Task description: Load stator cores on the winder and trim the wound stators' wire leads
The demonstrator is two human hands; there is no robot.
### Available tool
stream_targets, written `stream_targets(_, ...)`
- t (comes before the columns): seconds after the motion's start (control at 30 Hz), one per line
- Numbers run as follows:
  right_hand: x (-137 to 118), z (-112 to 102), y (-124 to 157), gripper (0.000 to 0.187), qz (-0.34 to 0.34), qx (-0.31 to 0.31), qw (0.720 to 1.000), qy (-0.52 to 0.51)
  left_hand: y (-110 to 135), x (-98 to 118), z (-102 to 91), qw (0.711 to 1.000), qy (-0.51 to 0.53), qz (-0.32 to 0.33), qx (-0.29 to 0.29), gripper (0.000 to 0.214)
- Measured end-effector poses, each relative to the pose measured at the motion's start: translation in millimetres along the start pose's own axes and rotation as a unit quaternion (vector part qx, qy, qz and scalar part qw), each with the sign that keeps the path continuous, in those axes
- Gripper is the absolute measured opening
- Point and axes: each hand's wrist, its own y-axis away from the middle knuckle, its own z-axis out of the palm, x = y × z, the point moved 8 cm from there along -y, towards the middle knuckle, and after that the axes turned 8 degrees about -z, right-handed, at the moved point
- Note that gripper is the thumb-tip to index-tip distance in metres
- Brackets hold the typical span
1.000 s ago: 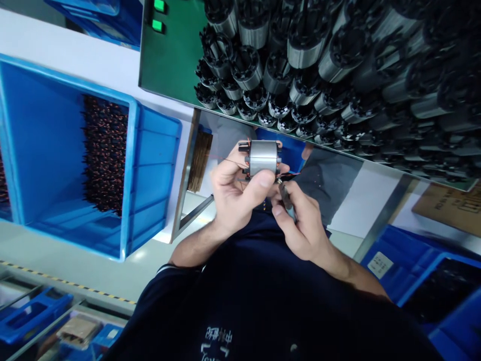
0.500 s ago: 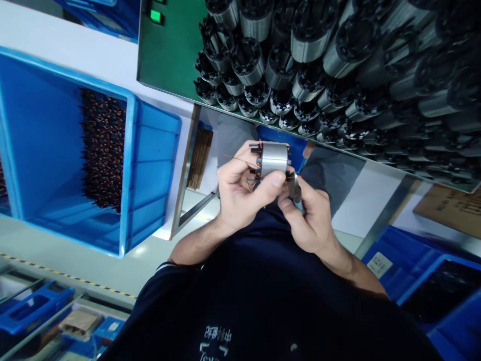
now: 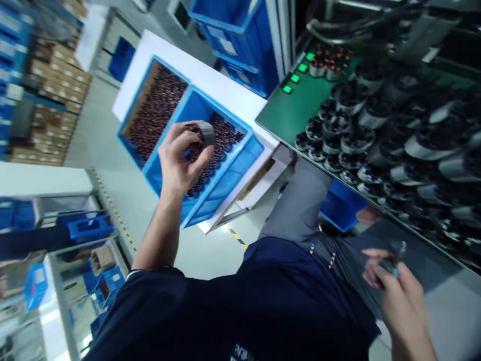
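Factory aisle, white table (image 3: 225, 80) | left hand (image 3: 178, 163) clasps grey cylindrical wound stator (image 3: 205, 133) above near blue plastic bin (image 3: 233, 173) of like parts | right hand (image 3: 394, 291) closed round small cutter (image 3: 394, 253), near lap

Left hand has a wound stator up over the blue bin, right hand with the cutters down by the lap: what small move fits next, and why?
Probably lower the left hand and set the stator among the wound stators in the near blue bin. The part is held above that bin's filled section, while the right hand holds the cutters away from it, so no cutting is under way.
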Motion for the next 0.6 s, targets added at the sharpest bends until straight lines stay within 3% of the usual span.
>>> stream_targets(0.03,4,1,1,0.033,0.015,-0.005,1.000,-0.002,-4,-18,-1.8,0.998,-0.059,0.004,-0.019,0.031)
stream_targets(0.1,10,4,2,0.044,0.034,-0.020,0.999,0.009,-5,-56,12.1,0.985,-0.143,-0.014,-0.095,0.028)
stream_targets(0.2,14,12,1,0.058,0.040,-0.050,0.996,0.061,8,-106,58.2,0.929,-0.264,-0.049,-0.254,0.030)
stream_targets(0.27,15,20,1,0.063,0.028,-0.078,0.991,0.104,19,-126,86.4,0.898,-0.294,-0.056,-0.322,0.030)
stream_targets(0.33,16,26,1,0.071,0.014,-0.103,0.985,0.141,24,-137,106.4,0.890,-0.296,-0.055,-0.342,0.029)
stream_targets(0.43,22,31,0,0.080,0.018,-0.128,0.976,0.173,22,-146,123.8,0.894,-0.300,-0.062,-0.326,0.029)
stream_targets(0.6,24,40,0,0.073,-0.004,-0.171,0.971,0.169,7,-150,125.6,0.902,-0.315,-0.083,-0.284,0.036)
